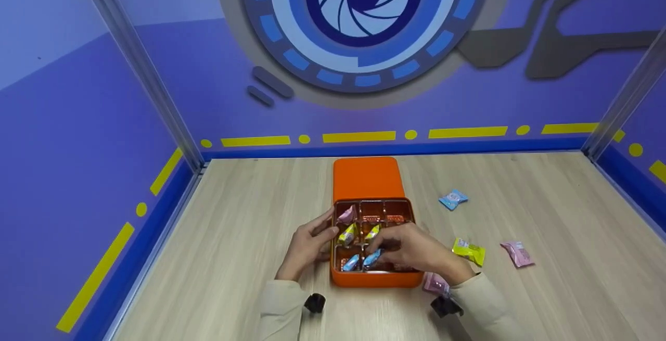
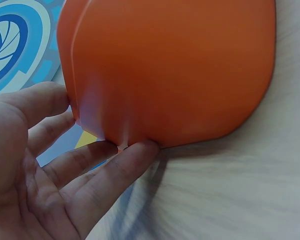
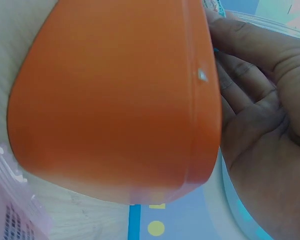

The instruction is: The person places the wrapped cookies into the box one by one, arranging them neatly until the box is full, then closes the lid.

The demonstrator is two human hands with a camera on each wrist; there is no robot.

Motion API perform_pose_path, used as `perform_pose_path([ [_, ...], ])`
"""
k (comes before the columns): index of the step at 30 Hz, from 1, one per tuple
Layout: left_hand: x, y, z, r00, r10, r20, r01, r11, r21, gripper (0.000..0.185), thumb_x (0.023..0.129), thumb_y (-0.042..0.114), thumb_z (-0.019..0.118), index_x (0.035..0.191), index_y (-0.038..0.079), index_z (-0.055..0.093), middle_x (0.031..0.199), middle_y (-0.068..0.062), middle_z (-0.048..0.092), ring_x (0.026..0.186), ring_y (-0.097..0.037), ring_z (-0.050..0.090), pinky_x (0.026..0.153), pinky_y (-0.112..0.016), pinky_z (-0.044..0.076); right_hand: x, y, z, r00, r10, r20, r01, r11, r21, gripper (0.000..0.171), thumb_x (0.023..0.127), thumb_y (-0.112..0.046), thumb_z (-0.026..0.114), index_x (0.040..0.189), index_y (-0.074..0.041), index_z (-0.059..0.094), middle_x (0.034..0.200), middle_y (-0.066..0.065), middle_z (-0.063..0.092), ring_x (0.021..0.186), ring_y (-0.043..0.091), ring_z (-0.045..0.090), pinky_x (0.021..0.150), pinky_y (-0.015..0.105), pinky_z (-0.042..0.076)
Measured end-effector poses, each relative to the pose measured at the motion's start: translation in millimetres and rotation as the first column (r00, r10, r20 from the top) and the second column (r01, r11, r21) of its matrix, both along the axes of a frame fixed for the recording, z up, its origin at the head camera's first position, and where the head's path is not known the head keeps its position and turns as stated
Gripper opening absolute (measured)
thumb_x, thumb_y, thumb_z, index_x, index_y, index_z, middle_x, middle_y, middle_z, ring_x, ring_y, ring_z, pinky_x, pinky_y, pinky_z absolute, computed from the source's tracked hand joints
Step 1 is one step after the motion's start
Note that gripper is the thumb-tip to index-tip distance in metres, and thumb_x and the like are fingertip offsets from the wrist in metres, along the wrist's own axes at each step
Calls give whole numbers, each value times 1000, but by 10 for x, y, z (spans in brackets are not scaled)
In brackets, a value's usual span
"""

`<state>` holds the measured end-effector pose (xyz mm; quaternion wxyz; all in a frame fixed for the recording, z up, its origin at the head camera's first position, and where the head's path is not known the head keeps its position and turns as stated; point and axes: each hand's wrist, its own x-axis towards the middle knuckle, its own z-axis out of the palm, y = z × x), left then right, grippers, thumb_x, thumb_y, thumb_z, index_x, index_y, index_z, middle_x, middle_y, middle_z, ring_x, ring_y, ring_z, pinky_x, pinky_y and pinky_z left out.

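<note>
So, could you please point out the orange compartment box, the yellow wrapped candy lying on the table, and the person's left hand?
Orange compartment box (image 1: 375, 279), head view, near front wall.
Yellow wrapped candy (image 1: 469, 251), head view, wrapper's middle.
Left hand (image 1: 306, 247), head view, back of hand.

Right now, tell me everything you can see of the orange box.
The orange box is a shallow, smooth, round-cornered tray, open, its matching lid lying behind it on the wooden table. A shiny insert splits it into small compartments, several holding wrapped candies. The left hand rests straight fingers against its left wall; the right hand reaches over it, fingers among the candies.
</note>
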<state>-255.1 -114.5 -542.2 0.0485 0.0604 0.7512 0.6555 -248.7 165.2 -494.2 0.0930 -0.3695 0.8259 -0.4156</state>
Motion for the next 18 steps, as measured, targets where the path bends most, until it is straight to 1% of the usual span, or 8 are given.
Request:
perform_pose_path([
  [5, -3, -3, 1, 1000, -3, -2, 3, 1000, 9, 56, 106, 24, 71, 159, 18, 53, 156, -25, 50, 112, -29, 71, 73, -41, 64, 7, -7, -2, 1000, 10, -5, -10, 1000, 10, 21, 94, -4, 82, 108, -19, 82, 105, -13, 76, 90, 10, 70, 84, 28, 60],
  [7, -8, 1, -2, 1000, 0, -6, 0, 1000, 6, 56, 105, 24, 71, 158, 18, 53, 157, -24, 50, 115, -28, 70, 76, -40, 64, 11, -10, 0, 1000, 8, -7, -8, 1000, 19, 22, 94, -3, 82, 108, -19, 82, 105, -13, 76, 91, 10, 70, 86, 28, 60],
  [10, -16, 8, -8, 1000, 9, -14, -9, 1000, -5, 56, 105, 24, 71, 158, 18, 54, 156, -24, 50, 124, -30, 65, 81, -39, 63, 13, -13, 2, 1000, 8, -6, -8, 999, 32, 22, 93, -4, 82, 109, -19, 82, 106, -13, 76, 93, 10, 70, 88, 29, 59],
  [12, -19, 12, -11, 1000, 13, -16, -13, 1000, -9, 55, 105, 23, 72, 157, 18, 55, 155, -24, 51, 127, -30, 63, 84, -38, 62, 13, -15, 6, 1000, 8, -7, -8, 999, 39, 21, 94, -4, 82, 109, -19, 82, 106, -13, 76, 95, 10, 70, 90, 30, 59],
  [15, -17, 14, -10, 1000, 16, -10, -16, 1000, -6, 55, 105, 23, 72, 157, 18, 55, 154, -24, 53, 122, -28, 66, 81, -38, 63, 12, -17, 12, 1000, 7, -9, -6, 999, 49, 20, 94, -5, 82, 108, -20, 82, 106, -14, 76, 97, 9, 70, 91, 29, 59],
  [18, -15, 12, -7, 1000, 14, -1, -14, 1000, 4, 56, 105, 23, 72, 157, 18, 55, 154, -25, 52, 115, -26, 69, 75, -39, 64, 15, -18, 15, 1000, 4, -6, -4, 999, 51, 20, 94, -5, 82, 108, -20, 82, 107, -12, 77, 97, 10, 70, 89, 29, 59],
])
